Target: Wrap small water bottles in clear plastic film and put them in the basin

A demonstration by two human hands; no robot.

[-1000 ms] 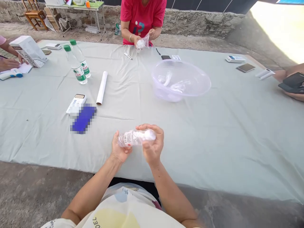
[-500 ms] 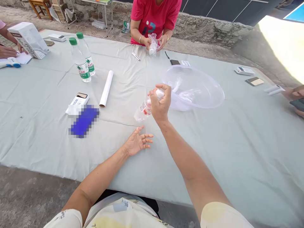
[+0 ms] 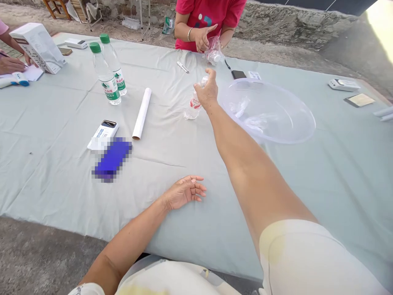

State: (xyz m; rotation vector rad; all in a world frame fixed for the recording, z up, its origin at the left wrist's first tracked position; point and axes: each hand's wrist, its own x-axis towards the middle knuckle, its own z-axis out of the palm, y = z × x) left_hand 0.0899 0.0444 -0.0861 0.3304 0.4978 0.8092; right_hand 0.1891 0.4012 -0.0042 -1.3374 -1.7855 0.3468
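My right hand point(image 3: 209, 91) reaches far forward, closed round the upper part of a clear plastic bottle point(image 3: 194, 105) with a red and white label. The bottle stands nearly upright, its base at the cloth; my hand hides part of its top. My left hand point(image 3: 186, 191) rests near the front of the table, holding nothing, its fingers loosely apart. Right of the bottle is a wide translucent plastic basin point(image 3: 294, 119) with crumpled clear plastic point(image 3: 254, 122) in it. Left of it lies a white paper roll point(image 3: 142, 114).
Two green-capped water bottles point(image 3: 109, 88), a white power bank point(image 3: 104, 131) and a blurred blue item point(image 3: 113, 159) lie left. A white cutter point(image 3: 183, 67) lies near the far edge. Across the table, a person in a red shirt point(image 3: 211, 20) handles a plastic-wrapped bottle point(image 3: 214, 53).
My right hand has carried the bottle forward, away from me, and brought it more upright. My left hand stays near the front. The person opposite has lifted one hand off the wrapped bottle.
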